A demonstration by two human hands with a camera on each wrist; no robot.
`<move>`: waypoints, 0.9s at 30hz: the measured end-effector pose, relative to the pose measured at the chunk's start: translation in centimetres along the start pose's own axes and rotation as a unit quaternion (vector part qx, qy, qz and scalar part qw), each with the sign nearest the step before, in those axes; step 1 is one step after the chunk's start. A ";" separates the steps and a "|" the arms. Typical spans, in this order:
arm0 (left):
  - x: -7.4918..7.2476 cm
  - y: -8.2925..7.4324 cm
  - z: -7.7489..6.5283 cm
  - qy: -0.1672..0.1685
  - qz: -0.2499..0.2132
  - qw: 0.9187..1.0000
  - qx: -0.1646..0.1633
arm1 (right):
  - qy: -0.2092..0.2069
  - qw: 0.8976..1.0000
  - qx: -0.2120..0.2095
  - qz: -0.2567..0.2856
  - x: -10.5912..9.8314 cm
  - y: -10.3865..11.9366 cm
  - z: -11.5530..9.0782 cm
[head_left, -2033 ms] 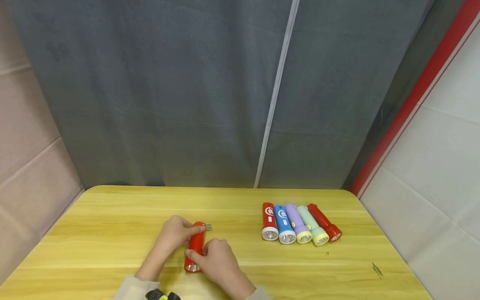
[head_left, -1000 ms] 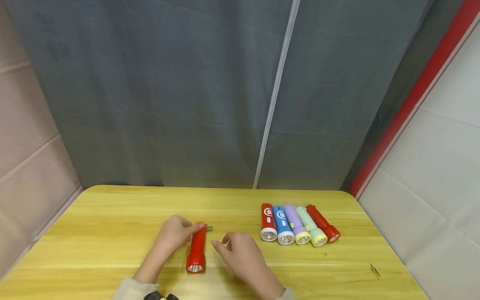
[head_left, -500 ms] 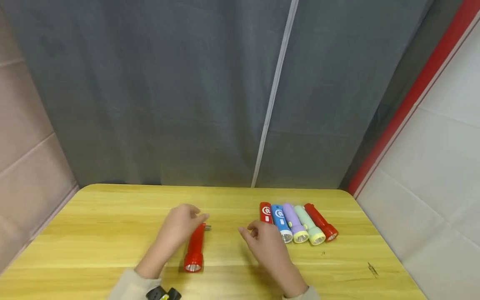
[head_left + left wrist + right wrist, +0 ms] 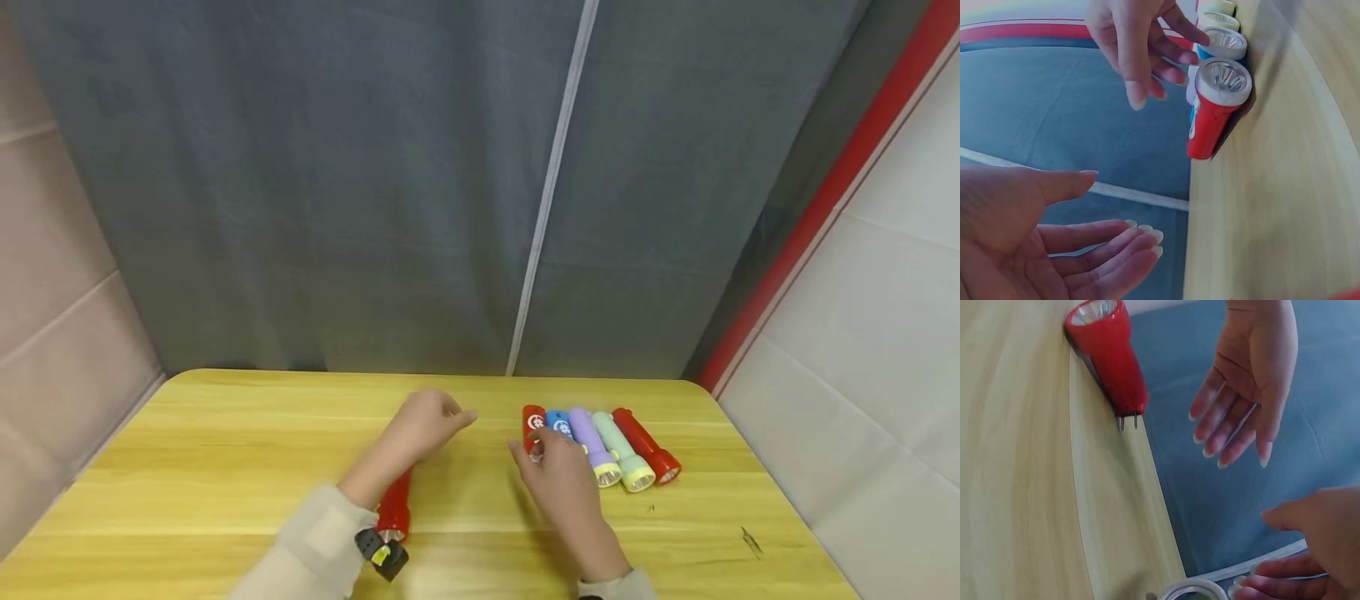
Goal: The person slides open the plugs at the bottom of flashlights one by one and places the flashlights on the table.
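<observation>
My left hand (image 4: 429, 423) hangs over the middle of the table with fingers loosely extended and nothing in them. A red flashlight (image 4: 1116, 365) with two metal prongs at its tail lies below and left of it, partly covered by my left forearm in the head view. My right hand (image 4: 561, 471), fingers relaxed, hovers at the near left end of a row of flashlights. Closest to it is a red flashlight with a white rim (image 4: 1210, 122); beside that lies a blue flashlight (image 4: 559, 422), its front hidden by the hand in the head view.
The row continues rightward with a purple flashlight (image 4: 588, 435), a pale green flashlight (image 4: 621, 448) and another red flashlight (image 4: 647, 443). All lie on a wooden table (image 4: 247, 450). A grey curtain (image 4: 337, 208) hangs behind, with a white wall panel (image 4: 862, 350) on the right.
My right hand let go of the pronged red flashlight and moved right to the row. Afterwards my left hand released it too and moved right and farther back, leaving it on the table.
</observation>
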State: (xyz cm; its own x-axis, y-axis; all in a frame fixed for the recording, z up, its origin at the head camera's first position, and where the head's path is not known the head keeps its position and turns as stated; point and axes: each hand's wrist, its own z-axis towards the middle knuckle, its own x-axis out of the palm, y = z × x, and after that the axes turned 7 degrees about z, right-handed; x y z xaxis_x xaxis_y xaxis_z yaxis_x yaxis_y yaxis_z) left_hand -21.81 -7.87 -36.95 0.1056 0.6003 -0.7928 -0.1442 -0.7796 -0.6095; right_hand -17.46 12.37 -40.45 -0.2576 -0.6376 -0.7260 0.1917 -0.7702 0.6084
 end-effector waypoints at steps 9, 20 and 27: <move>2.3 -0.8 3.4 0.078 -0.117 0.990 -0.018 | -0.032 0.998 0.032 -0.047 0.1 -0.8 0.3; 6.4 -3.0 5.9 0.077 -0.130 0.988 -0.045 | -0.036 0.996 0.048 -0.066 0.9 -1.9 0.8; 7.8 -3.7 6.3 0.072 -0.115 0.989 -0.051 | -0.037 0.995 0.062 -0.065 1.6 -1.8 0.6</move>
State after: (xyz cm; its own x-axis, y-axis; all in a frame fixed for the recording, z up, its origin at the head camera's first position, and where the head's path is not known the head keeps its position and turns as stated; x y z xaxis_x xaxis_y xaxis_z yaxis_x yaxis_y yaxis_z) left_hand -26.63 0.79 -40.87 0.2634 0.7380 -0.6213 -0.0010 -0.6438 -0.7652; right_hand -18.80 12.69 -42.52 -0.3423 -0.5262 -0.7785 0.0342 -0.8349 0.5493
